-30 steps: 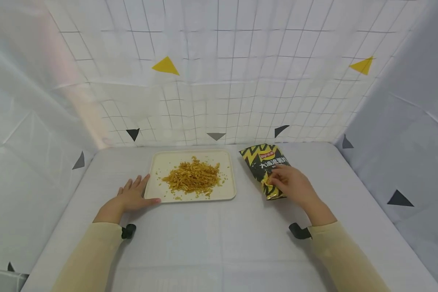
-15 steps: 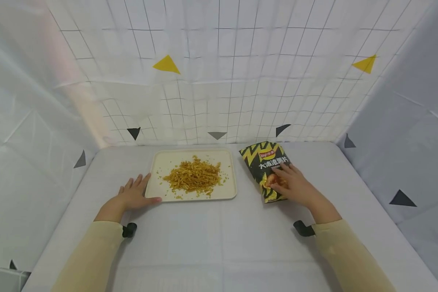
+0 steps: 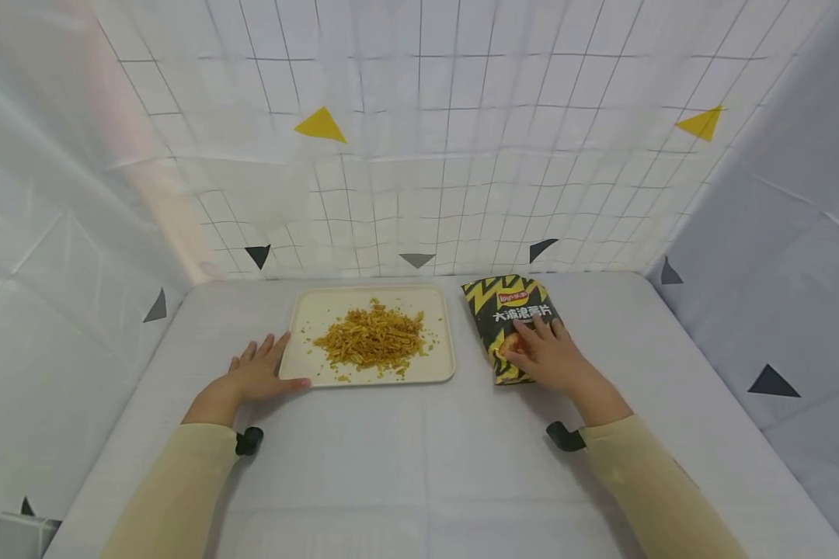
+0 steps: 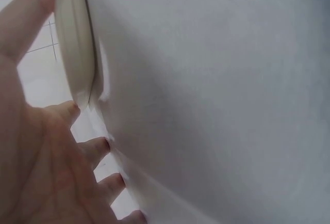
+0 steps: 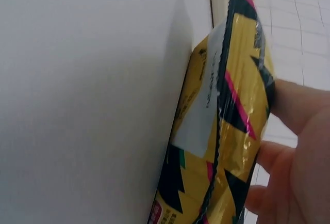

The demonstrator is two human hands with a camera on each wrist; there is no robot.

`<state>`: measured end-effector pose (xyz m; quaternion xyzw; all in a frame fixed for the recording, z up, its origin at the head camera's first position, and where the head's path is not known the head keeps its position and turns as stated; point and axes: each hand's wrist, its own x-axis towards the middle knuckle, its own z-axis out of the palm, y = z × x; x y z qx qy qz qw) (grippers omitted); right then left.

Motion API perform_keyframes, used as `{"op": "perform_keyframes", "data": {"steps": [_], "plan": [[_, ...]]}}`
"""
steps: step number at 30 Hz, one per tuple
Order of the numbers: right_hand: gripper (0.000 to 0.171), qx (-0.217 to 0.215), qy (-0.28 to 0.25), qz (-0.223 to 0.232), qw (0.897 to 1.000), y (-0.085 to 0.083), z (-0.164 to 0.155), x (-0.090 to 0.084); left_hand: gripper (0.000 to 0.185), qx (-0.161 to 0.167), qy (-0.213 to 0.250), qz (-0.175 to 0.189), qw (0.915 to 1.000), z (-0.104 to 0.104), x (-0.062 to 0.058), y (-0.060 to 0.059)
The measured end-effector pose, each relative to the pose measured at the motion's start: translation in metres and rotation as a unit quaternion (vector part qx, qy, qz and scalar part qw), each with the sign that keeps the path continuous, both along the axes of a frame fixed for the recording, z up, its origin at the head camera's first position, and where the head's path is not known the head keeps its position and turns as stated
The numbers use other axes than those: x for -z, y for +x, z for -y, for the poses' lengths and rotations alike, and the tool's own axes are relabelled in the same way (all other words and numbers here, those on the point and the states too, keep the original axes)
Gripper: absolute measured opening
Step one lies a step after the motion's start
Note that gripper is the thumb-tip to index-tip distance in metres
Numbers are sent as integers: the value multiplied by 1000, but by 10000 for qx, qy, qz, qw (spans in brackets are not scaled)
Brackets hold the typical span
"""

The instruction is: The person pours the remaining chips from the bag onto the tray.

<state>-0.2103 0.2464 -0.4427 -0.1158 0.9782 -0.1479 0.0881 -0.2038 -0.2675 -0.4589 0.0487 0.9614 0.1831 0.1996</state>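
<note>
A black and yellow Lay's chip bag point(image 3: 491, 326) lies on the white table right of the tray, its front facing up. My right hand point(image 3: 558, 361) rests on the bag's lower right part with the fingers spread; in the right wrist view the thumb and fingertips touch the face of the bag point(image 5: 242, 105). My left hand point(image 3: 255, 376) is spread at the lower left corner of a cream tray point(image 3: 363, 380), thumb on its front edge and fingertips along its left side. On the tray is a pile of broken golden chips point(image 3: 370, 338).
Small crumbs are scattered around the pile within the tray. A white gridded sheet point(image 3: 419, 194) with coloured triangles stands behind the table, and pale sheets point(image 3: 776, 295) close off both sides. The table point(image 3: 391, 458) is covered in white cloth.
My right hand, pinching the bag's lower part a second ago, has let go and spread its fingers over it. The bag has turned and shifted slightly left. My left hand stays at the tray.
</note>
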Motion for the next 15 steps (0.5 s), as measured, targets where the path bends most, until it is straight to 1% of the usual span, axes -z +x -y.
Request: {"op": "perform_keyframes", "data": {"steps": [8,15], "plan": [[76,139,329,-6,9994,-3,12,5,117,-35,-5,-4,10000,0,1,-1],[79,262,506,220,9981,-4,19,11,117,-69,-35,14,10000,0,2,0]]}}
